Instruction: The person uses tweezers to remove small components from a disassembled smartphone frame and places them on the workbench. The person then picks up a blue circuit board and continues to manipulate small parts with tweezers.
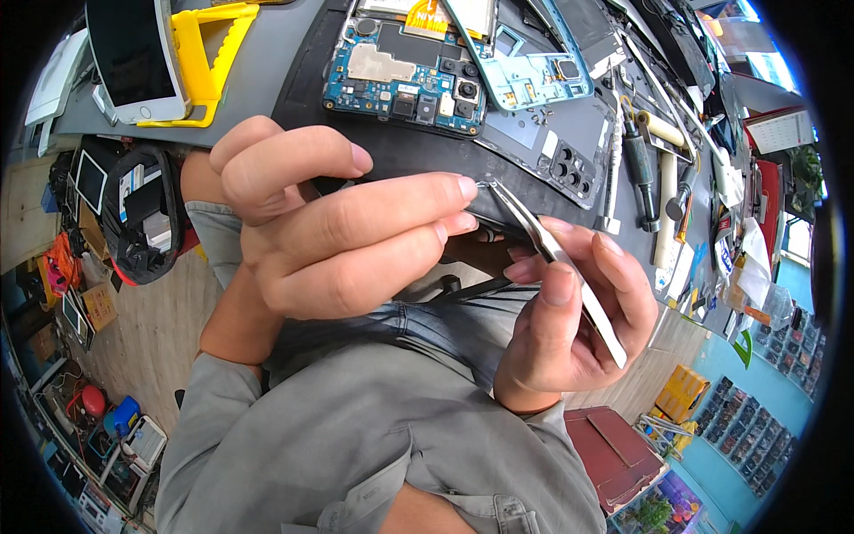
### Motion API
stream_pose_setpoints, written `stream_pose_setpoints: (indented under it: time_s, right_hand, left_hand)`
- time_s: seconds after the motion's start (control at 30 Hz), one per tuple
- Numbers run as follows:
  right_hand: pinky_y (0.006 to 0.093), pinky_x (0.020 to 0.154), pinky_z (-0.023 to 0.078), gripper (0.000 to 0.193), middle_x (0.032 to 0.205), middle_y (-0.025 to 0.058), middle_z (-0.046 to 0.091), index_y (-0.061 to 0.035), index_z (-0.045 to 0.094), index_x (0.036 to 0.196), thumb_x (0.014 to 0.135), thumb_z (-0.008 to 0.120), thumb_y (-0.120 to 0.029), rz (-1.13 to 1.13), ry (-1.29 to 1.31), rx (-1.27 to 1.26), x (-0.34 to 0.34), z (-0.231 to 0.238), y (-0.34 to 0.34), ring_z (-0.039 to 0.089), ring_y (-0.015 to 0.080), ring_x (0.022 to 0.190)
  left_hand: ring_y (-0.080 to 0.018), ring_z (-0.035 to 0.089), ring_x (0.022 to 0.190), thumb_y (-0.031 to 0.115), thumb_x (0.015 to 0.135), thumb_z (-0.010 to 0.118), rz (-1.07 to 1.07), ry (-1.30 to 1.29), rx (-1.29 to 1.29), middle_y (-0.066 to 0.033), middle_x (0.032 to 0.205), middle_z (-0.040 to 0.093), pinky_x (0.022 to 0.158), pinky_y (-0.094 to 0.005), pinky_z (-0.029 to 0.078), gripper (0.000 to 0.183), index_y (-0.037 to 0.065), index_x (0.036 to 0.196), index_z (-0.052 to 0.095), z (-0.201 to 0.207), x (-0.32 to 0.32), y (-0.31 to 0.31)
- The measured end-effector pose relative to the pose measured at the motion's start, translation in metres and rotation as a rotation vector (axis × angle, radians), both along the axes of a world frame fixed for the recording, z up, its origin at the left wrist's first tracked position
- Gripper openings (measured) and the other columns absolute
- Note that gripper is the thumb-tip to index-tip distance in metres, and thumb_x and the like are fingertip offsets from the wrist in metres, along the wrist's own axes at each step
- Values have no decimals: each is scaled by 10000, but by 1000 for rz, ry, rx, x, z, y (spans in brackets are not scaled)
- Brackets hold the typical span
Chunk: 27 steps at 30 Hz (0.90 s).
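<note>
My right hand [569, 329] grips a pair of metal tweezers [583, 289], their tips pointing up and left. Those tips meet the fingertips of my left hand [329, 218], in front of the bench edge. My left fingers are pressed together at the ends; a tiny piece seems to sit there, too small to name. Just beyond lies an opened phone [378, 62] with its blue circuit board and camera modules bare. Beside it rest a light blue phone mid-frame [534, 80] and a dark back cover [569, 169] with camera openings.
A white phone [142, 62] leans on a yellow stand [218, 62] at the far left. Along the right of the bench lie a dark screwdriver-like tool [639, 169], a cream-handled tool [665, 205] and cluttered parts. A black bin [147, 214] stands below left.
</note>
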State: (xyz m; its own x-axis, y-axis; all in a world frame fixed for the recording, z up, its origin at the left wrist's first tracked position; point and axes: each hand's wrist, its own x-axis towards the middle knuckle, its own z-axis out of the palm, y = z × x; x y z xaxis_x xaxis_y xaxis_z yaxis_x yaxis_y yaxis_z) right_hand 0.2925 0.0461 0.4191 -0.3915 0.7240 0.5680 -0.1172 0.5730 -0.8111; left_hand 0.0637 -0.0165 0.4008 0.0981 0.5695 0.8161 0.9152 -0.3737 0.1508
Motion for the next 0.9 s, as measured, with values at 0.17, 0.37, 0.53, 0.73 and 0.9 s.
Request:
stream_pose_setpoints:
  time_s: [0.17,0.37,0.53,0.73,0.9]
  right_hand:
    - [386,870,658,541,1127,333,751,89,519,1408,917,736,156,26,0,9,0,-2,6,799,362,1044]
    - [379,869,655,545,1133,342,752,83,520,1412,917,740,152,26,-14,6,0,-2,5,798,361,1050]
    - [379,866,655,549,1132,347,752,72,528,1408,912,748,150,15,-32,8,0,0,4,798,359,1049]
    - [385,872,658,530,1135,337,753,72,543,1391,910,750,149,24,-22,10,0,0,5,800,359,1046]
    - [385,876,658,528,1140,331,751,73,545,1392,910,748,151,23,-23,13,0,0,5,800,360,1050]
  left_hand:
    - [-181,525,1056,323,892,884,-4,7,21,187,1124,804,755,-301,413,342,273,1047,584,-2,-3,5]
    - [-183,523,1055,321,886,889,-9,14,25,182,1132,806,756,-303,415,340,273,1045,592,-3,-4,4]
    - [-183,519,1053,311,880,894,-18,19,26,174,1132,809,753,-302,412,344,271,1052,599,-2,-5,4]
    - [-182,517,1052,305,878,897,-14,5,27,178,1129,808,748,-301,411,341,271,1046,602,-1,-3,5]
    - [-180,518,1047,306,873,900,-8,3,20,187,1127,805,748,-301,412,345,274,1046,603,-1,-3,4]
